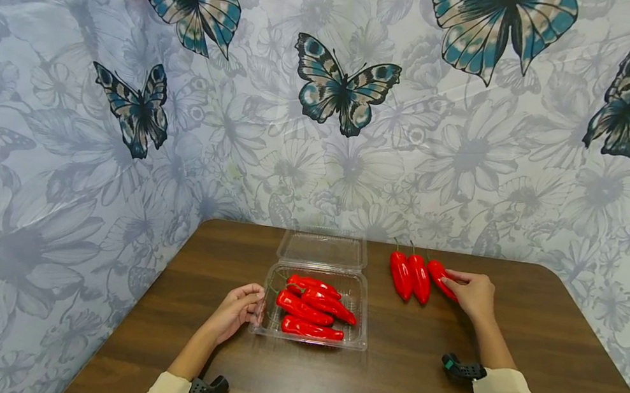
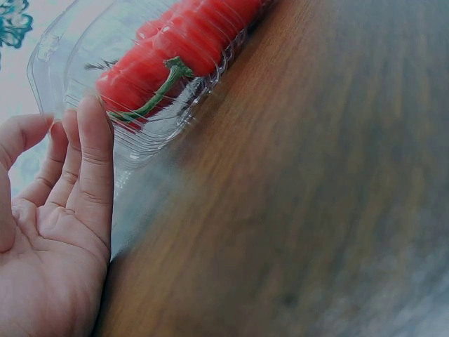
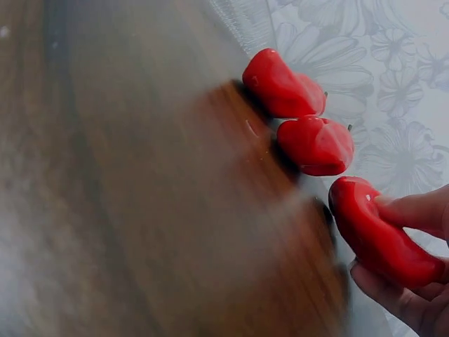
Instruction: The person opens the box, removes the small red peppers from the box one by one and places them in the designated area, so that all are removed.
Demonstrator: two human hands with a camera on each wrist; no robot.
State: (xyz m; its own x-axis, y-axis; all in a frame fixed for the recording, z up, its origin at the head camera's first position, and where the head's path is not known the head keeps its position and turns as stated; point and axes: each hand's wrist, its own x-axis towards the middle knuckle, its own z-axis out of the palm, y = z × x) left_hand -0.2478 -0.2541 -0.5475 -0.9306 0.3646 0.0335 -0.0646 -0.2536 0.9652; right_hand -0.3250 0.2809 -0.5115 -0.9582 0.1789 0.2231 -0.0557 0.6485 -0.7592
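A left hand [image 2: 63, 203] pinches the edge of a ribbed, clear plastic container [image 2: 151, 144] filled with glossy red chili peppers [image 2: 196, 42], one showing a curved green stem [image 2: 165, 87], on a wood-grain tabletop [image 2: 280, 175].

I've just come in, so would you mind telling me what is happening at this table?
A person's right hand pinches a red pepper beside two more peppers on the wooden table. The left hand holds the left edge of a clear plastic box, in which four peppers lie. The box's lid is open, on the far side.
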